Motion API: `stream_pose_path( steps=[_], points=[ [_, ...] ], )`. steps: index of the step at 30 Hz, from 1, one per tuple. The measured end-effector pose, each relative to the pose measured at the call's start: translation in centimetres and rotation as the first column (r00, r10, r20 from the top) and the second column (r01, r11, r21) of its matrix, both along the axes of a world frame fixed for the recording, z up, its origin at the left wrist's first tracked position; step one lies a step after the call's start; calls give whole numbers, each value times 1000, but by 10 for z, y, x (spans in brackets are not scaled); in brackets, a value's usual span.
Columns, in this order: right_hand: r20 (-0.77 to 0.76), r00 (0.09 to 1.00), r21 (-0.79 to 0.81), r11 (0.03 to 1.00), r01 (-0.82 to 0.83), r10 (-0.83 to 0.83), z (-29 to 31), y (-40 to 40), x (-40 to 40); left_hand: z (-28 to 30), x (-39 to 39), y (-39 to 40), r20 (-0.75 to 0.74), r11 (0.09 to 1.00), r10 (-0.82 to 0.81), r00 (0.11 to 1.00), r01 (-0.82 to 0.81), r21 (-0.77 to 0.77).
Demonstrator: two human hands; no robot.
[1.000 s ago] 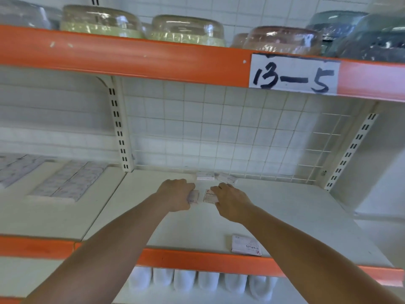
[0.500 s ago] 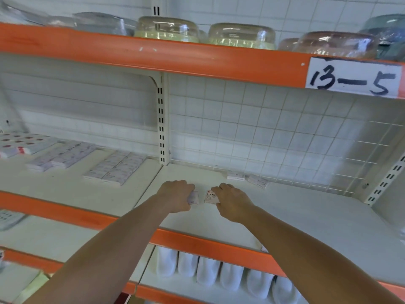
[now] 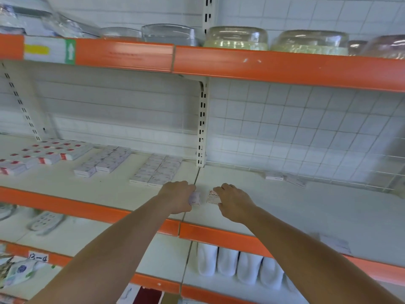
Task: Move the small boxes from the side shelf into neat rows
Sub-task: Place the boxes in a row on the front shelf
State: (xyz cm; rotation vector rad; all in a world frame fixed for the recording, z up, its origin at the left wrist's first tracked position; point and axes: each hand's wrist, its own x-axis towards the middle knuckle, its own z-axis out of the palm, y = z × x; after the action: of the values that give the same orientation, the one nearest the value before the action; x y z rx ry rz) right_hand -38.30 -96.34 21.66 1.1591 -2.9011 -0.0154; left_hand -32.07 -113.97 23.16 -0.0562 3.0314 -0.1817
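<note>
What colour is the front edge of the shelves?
Orange, on every shelf edge; clearest in the head view.

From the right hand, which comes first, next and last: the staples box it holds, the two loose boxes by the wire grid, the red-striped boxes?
1. Staples box, in the right hand.
2. Two loose boxes, back right by the wire grid.
3. Red-striped boxes, far left.
</note>
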Motion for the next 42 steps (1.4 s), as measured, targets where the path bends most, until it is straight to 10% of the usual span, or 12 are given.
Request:
stream_pose_path(
  steps=[42],
  points=[
    [-104, 976, 25, 982, -190, 191, -29, -187, 15, -28, 20, -182, -54, 990, 98, 994, -92, 106]
  ],
)
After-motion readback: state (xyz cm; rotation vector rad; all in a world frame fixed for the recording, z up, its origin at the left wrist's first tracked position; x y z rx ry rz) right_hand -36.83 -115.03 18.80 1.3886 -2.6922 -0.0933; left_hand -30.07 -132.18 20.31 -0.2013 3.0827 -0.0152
